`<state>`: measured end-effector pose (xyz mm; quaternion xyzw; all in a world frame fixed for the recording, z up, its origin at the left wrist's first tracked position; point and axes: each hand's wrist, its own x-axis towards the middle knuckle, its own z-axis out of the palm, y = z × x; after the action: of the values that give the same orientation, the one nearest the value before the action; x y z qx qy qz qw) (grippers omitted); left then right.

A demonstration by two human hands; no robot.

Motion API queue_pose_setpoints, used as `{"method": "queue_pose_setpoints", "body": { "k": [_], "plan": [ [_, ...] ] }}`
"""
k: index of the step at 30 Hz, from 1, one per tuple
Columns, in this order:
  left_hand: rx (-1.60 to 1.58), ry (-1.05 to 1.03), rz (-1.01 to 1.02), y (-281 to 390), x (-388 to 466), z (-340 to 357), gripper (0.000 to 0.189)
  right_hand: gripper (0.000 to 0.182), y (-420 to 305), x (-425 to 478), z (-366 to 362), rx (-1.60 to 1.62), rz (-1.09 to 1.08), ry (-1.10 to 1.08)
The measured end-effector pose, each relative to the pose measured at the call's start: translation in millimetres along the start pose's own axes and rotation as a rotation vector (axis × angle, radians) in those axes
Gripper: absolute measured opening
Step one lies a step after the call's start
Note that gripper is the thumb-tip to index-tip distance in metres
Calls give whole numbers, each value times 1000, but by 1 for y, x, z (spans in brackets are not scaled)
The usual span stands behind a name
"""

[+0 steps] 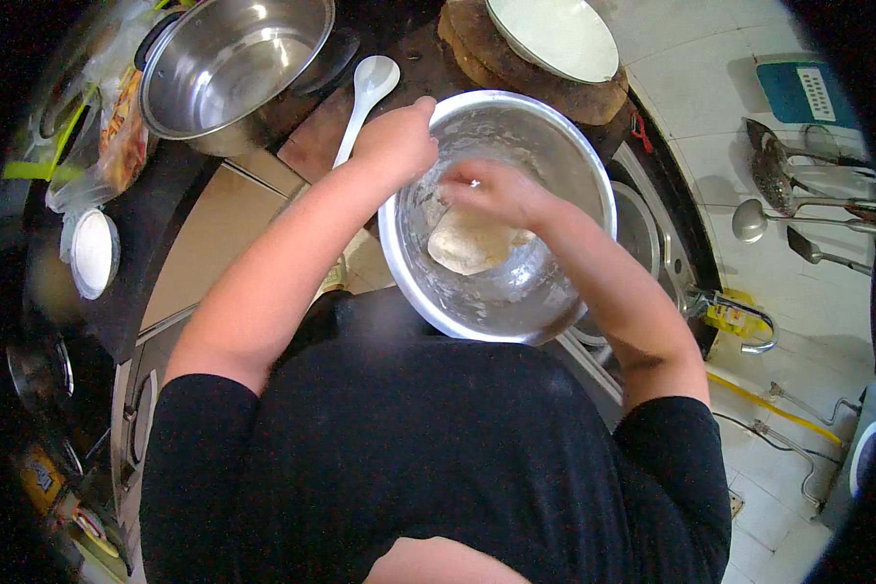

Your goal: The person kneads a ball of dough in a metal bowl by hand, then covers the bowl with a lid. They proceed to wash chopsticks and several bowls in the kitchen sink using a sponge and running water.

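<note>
A wide stainless-steel mixing bowl (598,186) stands before me, close against my black shirt. Its inner wall is smeared with flour and bits of dough. My left hand (401,139) grips the bowl's rim at the upper left. Inside the bowl lies a pale lump of dough (463,244), low and left of the middle. My right hand (493,191) is in the bowl at the dough's upper edge, fingers curled and blurred by motion. Whether its fingers hold any dough is hidden. A white spoon (369,87) lies just beyond my left hand.
A steel pot (237,69) stands at the upper left. A white basin (558,36) rests on a round wooden board (471,55). To the right are a sink (635,226) with a faucet (763,332) and hanging utensils (770,171). A container of white powder (93,252) sits left.
</note>
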<state>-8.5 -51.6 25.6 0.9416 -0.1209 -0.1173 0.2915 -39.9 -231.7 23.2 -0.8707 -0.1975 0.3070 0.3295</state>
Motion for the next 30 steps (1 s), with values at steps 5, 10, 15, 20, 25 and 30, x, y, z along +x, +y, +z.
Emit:
{"method": "queue_pose_setpoints", "body": {
  "k": [5,10,15,20,25,30],
  "plan": [
    [1,-72,-47,1,1,0,34,69,16,-58,20,-1088,-327,137],
    [3,-51,-18,1,3,0,34,64,-10,-38,10,-799,9,-12],
    [-29,-8,-30,-9,4,0,30,62,-8,-48,-7,199,428,269],
    [20,-27,-21,-1,2,-4,30,75,-5,-61,8,-124,601,203],
    [41,-11,-17,-9,5,0,33,69,-47,-65,-7,-730,517,201],
    [25,-4,-57,-5,1,-5,24,44,-58,-81,26,-389,494,-92]
  ]
}}
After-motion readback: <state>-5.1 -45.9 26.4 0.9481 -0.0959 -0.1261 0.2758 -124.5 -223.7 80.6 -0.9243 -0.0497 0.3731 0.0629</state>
